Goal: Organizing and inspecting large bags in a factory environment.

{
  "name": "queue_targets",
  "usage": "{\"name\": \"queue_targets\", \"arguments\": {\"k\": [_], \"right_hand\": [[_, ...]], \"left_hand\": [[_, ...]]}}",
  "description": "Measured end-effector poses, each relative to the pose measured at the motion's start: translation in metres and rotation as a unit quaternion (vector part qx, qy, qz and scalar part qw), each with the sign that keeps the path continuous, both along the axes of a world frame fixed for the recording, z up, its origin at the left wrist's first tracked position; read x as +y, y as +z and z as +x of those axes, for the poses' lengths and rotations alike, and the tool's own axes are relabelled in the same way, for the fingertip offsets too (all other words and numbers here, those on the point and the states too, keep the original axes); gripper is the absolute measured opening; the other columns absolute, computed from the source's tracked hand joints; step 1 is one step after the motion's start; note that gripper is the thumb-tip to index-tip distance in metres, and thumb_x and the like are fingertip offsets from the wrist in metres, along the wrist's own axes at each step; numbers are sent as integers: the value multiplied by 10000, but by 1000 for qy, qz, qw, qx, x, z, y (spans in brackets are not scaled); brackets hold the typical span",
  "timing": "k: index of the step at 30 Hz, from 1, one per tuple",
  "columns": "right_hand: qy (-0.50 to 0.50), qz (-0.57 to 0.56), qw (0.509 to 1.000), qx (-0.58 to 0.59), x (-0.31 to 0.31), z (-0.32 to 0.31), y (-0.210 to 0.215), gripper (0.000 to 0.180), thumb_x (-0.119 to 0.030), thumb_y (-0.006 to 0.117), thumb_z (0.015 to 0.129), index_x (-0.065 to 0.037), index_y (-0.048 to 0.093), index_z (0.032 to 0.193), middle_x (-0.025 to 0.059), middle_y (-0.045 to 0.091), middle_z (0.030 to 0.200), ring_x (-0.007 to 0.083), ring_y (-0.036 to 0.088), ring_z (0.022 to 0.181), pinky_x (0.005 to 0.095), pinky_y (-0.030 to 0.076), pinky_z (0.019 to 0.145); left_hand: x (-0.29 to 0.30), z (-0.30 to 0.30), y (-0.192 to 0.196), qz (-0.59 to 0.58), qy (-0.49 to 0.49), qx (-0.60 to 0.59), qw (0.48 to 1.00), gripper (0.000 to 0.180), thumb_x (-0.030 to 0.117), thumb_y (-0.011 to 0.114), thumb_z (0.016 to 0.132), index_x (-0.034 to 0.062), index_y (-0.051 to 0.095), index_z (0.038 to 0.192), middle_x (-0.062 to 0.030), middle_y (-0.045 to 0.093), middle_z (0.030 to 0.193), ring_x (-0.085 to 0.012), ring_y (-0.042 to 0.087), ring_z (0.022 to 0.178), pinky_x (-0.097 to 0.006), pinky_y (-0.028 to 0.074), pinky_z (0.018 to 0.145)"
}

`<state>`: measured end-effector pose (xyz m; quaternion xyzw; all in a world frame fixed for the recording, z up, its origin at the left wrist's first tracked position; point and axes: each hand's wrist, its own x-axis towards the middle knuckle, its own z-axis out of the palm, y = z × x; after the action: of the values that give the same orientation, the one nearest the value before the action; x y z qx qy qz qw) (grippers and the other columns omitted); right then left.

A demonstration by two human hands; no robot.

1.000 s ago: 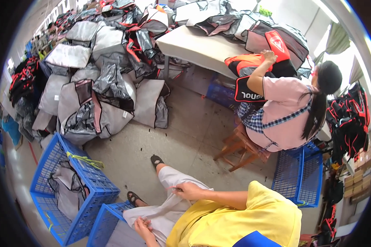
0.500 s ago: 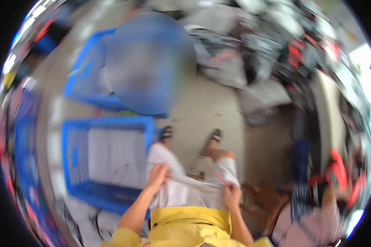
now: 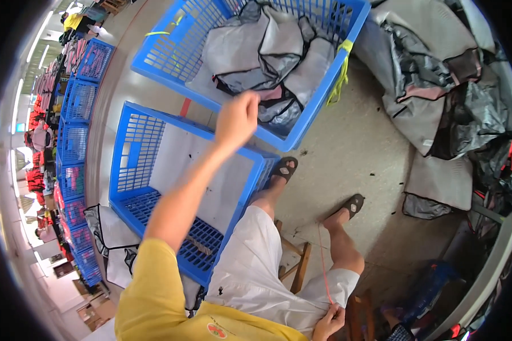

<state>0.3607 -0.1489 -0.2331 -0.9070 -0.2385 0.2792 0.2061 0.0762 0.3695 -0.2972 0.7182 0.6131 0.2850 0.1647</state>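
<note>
lying in loose folds within the farther blue plastic crate (image 3: pixel 318 102), the grey fabric covers (image 3: pixel 284 42) with black edging appear light and limp for their breadth; their shiny silvery parts look smooth and would probably slide against one another, so that a bound edge or corner seems the surest hold, and breakage seems unlikely. the red cord (image 3: pixel 327 292), thin and nearly straight, should weigh almost nothing, bend freely, and be best pinched close to an end, where it is least apt to tangle. the left hand (image 3: pixel 239 116) is above the near rim of the farther crate, back uppermost, fingers curled inward; whether they pinch anything, or touch the covers, cannot be told from this view. the right hand (image 3: pixel 329 323), low beside the white shorts (image 3: pixel 247 256), is closed, thumb against bent fingers, gripping the cord, which runs between the legs toward the right foot. beside the left leg stands the nearer blue plastic crate (image 3: pixel 240 210), its slatted floor partly visible, with a white sheet (image 3: pixel 216 170) inside it.
</note>
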Motion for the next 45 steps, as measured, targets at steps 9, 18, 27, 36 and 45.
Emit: {"name": "queue_targets", "arguments": {"k": [9, 18, 27, 36, 45], "right_hand": [[-34, -113, 993, 14, 40, 10, 8, 255, -203, 674, 990, 37, 687, 905, 210, 578, 639, 325, 504, 542, 446, 427, 525], [-32, -136, 989, -44, 34, 1, 3, 249, -205, 667, 973, 35, 700, 913, 227, 604, 706, 365, 567, 602, 466, 452, 565], [30, -36, 998, -33, 5, 6, 2, 378, -293, 612, 1028, 66, 669, 1132, 239, 729, 858, 383, 689, 695, 460, 541, 647], [-107, 233, 953, 162, -36, 9, -30, 474, -357, 564, 1066, 38, 656, 820, -2, 500, 609, 122, 438, 552, 328, 354, 508], [-258, 441, 624, 592, 45, -27, 63, 624, -532, 368, 1101, -46, 497, 1471, 53, 737, 1064, 143, 564, 650, 336, 507, 607]], "left_hand": [[192, 8, -130, -242, -121, 544, 794, 434, 408, 629, 934, 73, 685, 1205, -237, 731, 1089, -411, 712, 1036, -538, 568, 861], [231, -47, -198, -174, -39, 483, 857, 334, 318, 566, 917, 99, 745, 1094, -241, 716, 1164, -397, 710, 1062, -518, 561, 901], [213, -82, 159, -42, 181, 11, 983, 312, 232, 522, 1005, -8, 704, 1087, -142, 724, 774, -211, 736, 608, -334, 559, 499], [-7, -109, 485, 155, 26, -324, 933, 281, 291, 593, 1048, 24, 618, 1132, -108, 701, 960, -235, 692, 615, -366, 571, 550], [-208, -207, 397, 268, -100, 175, 942, 260, -21, 598, 915, -4, 698, 1154, -178, 758, 1003, -297, 737, 948, -385, 548, 847]]}}
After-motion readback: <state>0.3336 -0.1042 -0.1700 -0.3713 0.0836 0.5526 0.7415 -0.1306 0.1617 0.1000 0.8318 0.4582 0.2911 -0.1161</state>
